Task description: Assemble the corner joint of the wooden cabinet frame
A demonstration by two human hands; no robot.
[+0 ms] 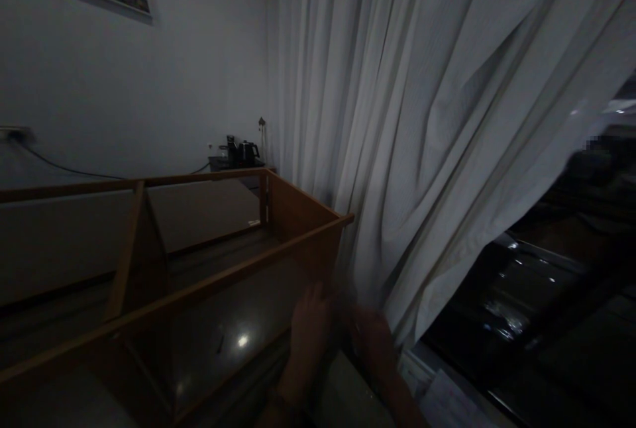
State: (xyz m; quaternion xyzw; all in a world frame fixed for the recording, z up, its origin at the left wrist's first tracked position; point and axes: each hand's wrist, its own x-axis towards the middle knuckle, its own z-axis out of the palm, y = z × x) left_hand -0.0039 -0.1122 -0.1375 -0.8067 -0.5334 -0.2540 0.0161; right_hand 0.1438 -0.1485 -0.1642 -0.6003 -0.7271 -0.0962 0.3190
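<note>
head view, rather dark: a wooden frame (238, 271) w/ a divider (126, 249) is seen at left and centre. by its near right corner, below the top rail, the left hand (312, 312) is held close to the right end panel; whether this panel is touched cannot be told. the right hand (370, 328) is placed just beside it, approx. under the same corner, and is blurred by motion. for both hands, it cannot be told if the fingers are apart, together or clamped on sth. the white curtain (377, 116) is hung behind, near the right hand. beyond the frame's far right corner, a black kettle (248, 151) is seen near the right edge of a small dark table (217, 164).
</note>
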